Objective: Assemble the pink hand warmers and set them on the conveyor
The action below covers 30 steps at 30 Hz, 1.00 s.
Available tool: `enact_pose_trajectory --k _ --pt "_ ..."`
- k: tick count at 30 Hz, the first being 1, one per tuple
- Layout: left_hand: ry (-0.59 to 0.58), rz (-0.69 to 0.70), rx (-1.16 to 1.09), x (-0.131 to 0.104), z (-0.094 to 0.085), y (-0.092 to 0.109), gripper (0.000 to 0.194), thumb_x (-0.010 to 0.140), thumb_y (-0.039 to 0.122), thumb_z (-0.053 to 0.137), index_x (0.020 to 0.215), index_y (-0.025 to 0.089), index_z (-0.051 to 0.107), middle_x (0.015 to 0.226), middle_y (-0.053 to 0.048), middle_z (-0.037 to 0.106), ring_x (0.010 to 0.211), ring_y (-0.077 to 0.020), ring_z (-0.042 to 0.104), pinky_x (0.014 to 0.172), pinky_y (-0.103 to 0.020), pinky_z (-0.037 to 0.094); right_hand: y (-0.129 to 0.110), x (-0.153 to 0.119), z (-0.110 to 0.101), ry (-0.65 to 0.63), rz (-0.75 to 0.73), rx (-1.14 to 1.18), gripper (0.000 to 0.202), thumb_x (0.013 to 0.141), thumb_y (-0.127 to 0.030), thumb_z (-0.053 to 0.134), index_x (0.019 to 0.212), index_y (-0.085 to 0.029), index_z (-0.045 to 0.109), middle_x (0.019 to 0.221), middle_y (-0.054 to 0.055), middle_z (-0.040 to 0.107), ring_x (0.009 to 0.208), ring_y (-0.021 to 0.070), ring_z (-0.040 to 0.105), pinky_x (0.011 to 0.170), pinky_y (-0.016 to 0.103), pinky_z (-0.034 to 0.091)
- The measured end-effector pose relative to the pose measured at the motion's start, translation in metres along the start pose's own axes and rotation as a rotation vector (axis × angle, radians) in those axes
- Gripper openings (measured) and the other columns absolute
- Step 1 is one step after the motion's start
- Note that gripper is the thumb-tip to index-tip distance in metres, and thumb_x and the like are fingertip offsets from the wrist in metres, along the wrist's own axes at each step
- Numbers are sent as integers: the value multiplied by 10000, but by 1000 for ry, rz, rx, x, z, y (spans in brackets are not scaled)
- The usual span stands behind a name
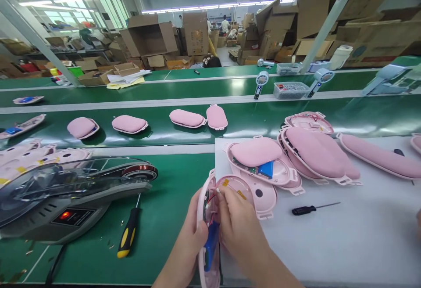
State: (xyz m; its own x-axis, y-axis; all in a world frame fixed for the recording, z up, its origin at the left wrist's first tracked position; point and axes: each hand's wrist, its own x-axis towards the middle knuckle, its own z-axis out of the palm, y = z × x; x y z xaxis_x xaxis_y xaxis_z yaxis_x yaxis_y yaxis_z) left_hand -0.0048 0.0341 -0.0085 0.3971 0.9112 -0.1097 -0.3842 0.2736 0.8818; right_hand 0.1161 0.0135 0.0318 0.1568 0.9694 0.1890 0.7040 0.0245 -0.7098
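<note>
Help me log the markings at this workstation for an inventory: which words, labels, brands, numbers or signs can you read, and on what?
None can be read with certainty.
Black label on the grey machine: too blurred.
Printing on the tall carton at the back: too small.
Marks on the large carton at far right: too faint.
Pink shell in the hands: no text visible.
</note>
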Motion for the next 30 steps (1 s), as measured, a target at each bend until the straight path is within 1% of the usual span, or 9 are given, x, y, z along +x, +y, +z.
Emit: enact_pose_trajectory --k 2,4,9,12,17,21,23,26,30 --pt "-9 6 31 -1 1 2 721 706 632 655 1302 255 507 1385 -96 527 1316 -366 417 1088 -456 354 -2 3 -11 -118 21 76 276 942 -166 331 759 -190 536 776 40 632 737 179 580 637 281 411" --pt "-20 12 45 -2 1 3 720 722 631 640 1313 245 497 1377 -104 531 1313 -361 419 1093 -451 348 -5 6 -24 -243 48 124 282 940 -176 377 682 -195 488 772 16 600 742 161 551 650 275 399" --pt "-37 32 26 -6 5 6 790 683 694 626 1324 249 503 1419 -86 488 1340 -361 372 1123 -445 304 -12 13 -46 -436 38 136 274 923 -130 376 674 -188 474 846 13 547 816 148 529 731 293 420" --pt "-23 19 34 -7 6 4 795 664 683 655 1315 250 511 1405 -91 500 1323 -367 393 1100 -453 334 -12 19 -52 -509 -11 58 280 911 -113 362 657 -189 451 796 3 522 759 141 508 693 294 415" --pt "21 63 34 -2 -3 -5 742 690 637 668 1293 226 535 1377 -101 528 1328 -371 389 1114 -457 317 -10 29 -56 -554 -133 -1 284 859 -58 399 614 -187 462 742 4 537 702 134 489 593 253 379" --pt "-5 24 7 1 -10 -10 836 636 635 716 1321 203 508 1399 -125 506 1340 -395 367 1124 -474 300 -11 36 -56 -560 -180 4 272 799 -32 446 578 -182 498 734 14 550 706 142 496 586 250 365" --pt "-31 1 -10 0 -12 -9 868 631 651 708 1345 212 483 1411 -126 495 1349 -400 353 1126 -488 293 -10 40 -56 -564 -171 23 270 771 -37 472 545 -181 502 707 10 556 703 140 514 587 242 369" --pt "-34 -14 -18 1 -12 -7 887 600 681 708 1329 218 506 1400 -115 510 1360 -415 328 1124 -501 294 -10 43 -55 -574 -126 67 262 734 -45 474 515 -187 499 634 -12 575 622 118 531 542 219 365" --pt "-27 -102 -48 4 -12 -8 931 531 707 730 1322 264 514 1346 -77 566 1316 -422 392 1074 -493 372 -10 41 -51 -571 -49 114 246 696 -47 413 510 -194 481 556 -41 582 519 92 518 471 197 335"
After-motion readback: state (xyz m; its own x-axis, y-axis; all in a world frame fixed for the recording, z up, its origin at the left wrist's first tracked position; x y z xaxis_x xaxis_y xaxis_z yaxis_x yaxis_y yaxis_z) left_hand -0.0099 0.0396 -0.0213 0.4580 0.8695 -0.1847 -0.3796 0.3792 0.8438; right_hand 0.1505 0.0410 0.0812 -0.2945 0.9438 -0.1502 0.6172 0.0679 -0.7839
